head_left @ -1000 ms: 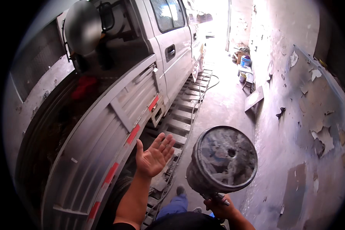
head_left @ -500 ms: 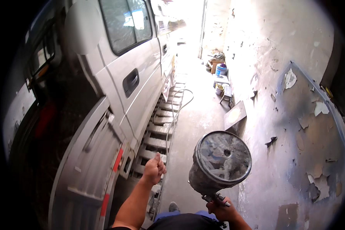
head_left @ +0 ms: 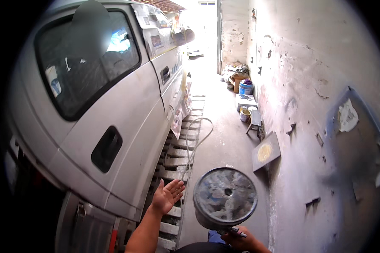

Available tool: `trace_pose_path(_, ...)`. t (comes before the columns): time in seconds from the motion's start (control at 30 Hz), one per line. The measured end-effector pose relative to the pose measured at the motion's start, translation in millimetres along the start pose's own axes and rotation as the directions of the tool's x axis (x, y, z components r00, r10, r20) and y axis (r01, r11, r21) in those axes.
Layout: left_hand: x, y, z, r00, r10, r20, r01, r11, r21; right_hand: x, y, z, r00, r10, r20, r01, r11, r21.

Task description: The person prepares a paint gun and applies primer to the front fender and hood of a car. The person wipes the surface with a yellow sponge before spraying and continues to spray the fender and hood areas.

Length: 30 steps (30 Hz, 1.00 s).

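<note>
My right hand [head_left: 240, 241] is wrapped round a spray gun [head_left: 236, 231] low in the view. A large round paint cup [head_left: 225, 196] sits on top of the gun, its dark lid smeared with grey and pierced by a small hole. Most of the gun's body is hidden under the cup. To its left my left hand [head_left: 168, 197] hangs in the air, palm up and fingers stretched, with nothing in it. It is nearest to the side of a pale silver crew-cab truck [head_left: 131, 103].
Slatted grating [head_left: 173, 163] runs along the truck, with a hose [head_left: 211, 126] lying across it. Paper masking [head_left: 180, 118] hangs on the truck's front part. Along the peeling right wall [head_left: 299, 109] stand a leaning board [head_left: 267, 151], a small stool [head_left: 255, 120], paint cans [head_left: 245, 114] and a blue bucket [head_left: 245, 87].
My view has moved forward along the truck; its bed has dropped toward the lower left. The left hand has gone from curled to stretched out. The gun and cup sit further left and lower.
</note>
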<state>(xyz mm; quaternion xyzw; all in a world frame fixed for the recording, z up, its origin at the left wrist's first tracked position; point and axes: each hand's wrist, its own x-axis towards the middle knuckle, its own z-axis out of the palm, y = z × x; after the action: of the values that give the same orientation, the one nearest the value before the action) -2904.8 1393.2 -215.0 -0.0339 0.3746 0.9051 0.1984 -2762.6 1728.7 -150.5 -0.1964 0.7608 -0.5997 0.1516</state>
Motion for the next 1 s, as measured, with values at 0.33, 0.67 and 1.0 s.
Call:
trace_pose_path(0.33,211.5,77.1,16.3,0.991,-0.018,-0.134,0.022,0.999,0.024,189.9,37.7,-142.3,0.997,-0.083,0.005,0.083,0.993,-0.085)
trace_pose_path(0.67,478.6,163.6,-39.5,0.990,-0.109,-0.092,0.115,0.992,0.060,429.4,74.6,-257.6,0.924,0.381,-0.031,-0.379,0.924,0.053)
trace_pose_path(1.0,718.2,271.7,-53.5,0.980,-0.183,-0.079,0.194,0.967,0.165,643.8,106.3,-378.6,0.997,-0.078,-0.005,0.075,0.972,-0.224)
